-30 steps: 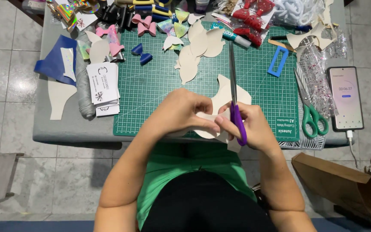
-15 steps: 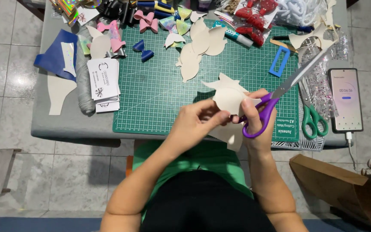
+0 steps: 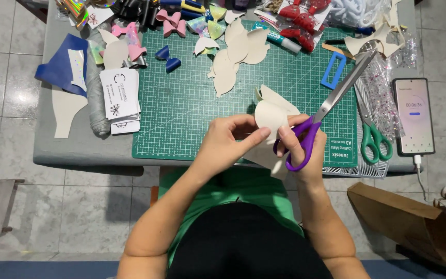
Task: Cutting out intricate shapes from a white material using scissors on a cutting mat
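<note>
My left hand (image 3: 228,142) pinches a cream sheet of cut material (image 3: 270,112) over the near edge of the green cutting mat (image 3: 181,103). My right hand (image 3: 298,150) also touches the sheet and has its fingers through the purple handles of a pair of scissors (image 3: 331,108). The scissor blades point up and to the right, away from the sheet, and look closed. More cream material hangs below my hands, partly hidden.
Cream cut shapes (image 3: 236,54), small bows (image 3: 167,58), a glue stick (image 3: 280,39) and a blue frame (image 3: 333,71) lie on the mat. Green-handled scissors (image 3: 373,139) and a charging phone (image 3: 413,116) sit right. Cards (image 3: 120,101) and blue fabric (image 3: 60,70) lie left. A cardboard box (image 3: 403,222) stands on the floor.
The scissors swung from pointing straight up to slanting up and right. The cream piece was raised and turned between both hands, which stayed at the mat's near edge.
</note>
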